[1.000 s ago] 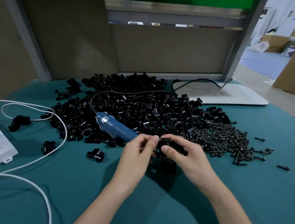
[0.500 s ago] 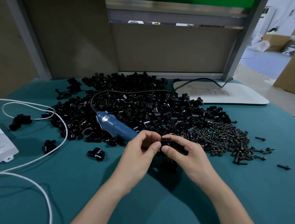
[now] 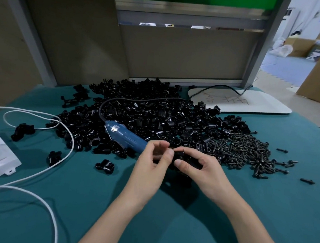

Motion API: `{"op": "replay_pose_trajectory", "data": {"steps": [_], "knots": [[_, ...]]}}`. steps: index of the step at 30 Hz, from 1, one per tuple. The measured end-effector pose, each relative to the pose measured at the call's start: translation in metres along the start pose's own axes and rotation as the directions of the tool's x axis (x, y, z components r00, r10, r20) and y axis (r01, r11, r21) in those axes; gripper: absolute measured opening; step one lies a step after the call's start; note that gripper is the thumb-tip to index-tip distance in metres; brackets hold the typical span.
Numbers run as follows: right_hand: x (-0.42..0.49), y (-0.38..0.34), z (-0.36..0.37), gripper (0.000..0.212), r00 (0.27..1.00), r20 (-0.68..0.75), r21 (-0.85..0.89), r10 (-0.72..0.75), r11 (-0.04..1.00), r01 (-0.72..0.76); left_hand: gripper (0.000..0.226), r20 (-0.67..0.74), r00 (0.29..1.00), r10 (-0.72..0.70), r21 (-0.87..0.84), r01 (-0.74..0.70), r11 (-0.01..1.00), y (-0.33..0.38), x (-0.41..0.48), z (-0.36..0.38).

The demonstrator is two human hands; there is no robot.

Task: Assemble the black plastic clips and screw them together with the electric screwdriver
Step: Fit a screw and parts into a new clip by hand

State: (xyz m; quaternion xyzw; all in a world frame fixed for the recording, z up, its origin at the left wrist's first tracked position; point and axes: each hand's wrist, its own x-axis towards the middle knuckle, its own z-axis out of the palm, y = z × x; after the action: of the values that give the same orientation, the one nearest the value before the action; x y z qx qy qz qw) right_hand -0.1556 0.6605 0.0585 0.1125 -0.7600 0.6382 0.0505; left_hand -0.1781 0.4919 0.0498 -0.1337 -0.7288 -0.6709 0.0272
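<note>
Glossy blk plastic clips (image 3: 155, 119), matt cloth (image 3: 92, 192)

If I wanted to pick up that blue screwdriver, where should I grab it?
Probably round the blue barrel of the screwdriver, coming from above on the near side. It lies slanted on the clip pile, its thick middle exposed; the cord leaves the far end and the left hand hides the tip.
</note>
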Motion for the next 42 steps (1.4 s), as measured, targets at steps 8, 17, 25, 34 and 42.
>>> {"op": "replay_pose_trajectory", "data": {"steps": [8,17,25,34,42], "knots": [[0.001,0.0,-0.003,0.022,1.0,-0.007,0.001,0.0,1.0,0.0,0.009,0.025,1.0,0.007,0.026,-0.007,1.0,0.001,0.0,-0.003],[0.002,0.006,-0.005,0.022,1.0,0.006,-0.071,-0.003,0.997,0.003,0.01,-0.005,1.0,-0.03,-0.021,0.03,0.999,-0.002,0.0,-0.002],[0.008,0.001,-0.029,0.026,0.975,-0.204,0.562,0.088,0.826,0.043,0.021,-0.029,0.995,0.093,0.098,-0.089,0.991,0.008,-0.002,0.007],[-0.005,0.014,-0.103,0.02,0.707,-0.585,0.804,0.398,0.172,0.569,0.027,0.547,0.833,0.085,0.704,-0.512,0.492,0.039,0.075,0.113],[-0.005,0.018,-0.106,0.045,0.697,-0.565,0.811,0.441,0.143,0.567,0.023,0.657,0.713,-0.242,0.735,-0.678,0.0,0.055,0.102,0.178]]}}
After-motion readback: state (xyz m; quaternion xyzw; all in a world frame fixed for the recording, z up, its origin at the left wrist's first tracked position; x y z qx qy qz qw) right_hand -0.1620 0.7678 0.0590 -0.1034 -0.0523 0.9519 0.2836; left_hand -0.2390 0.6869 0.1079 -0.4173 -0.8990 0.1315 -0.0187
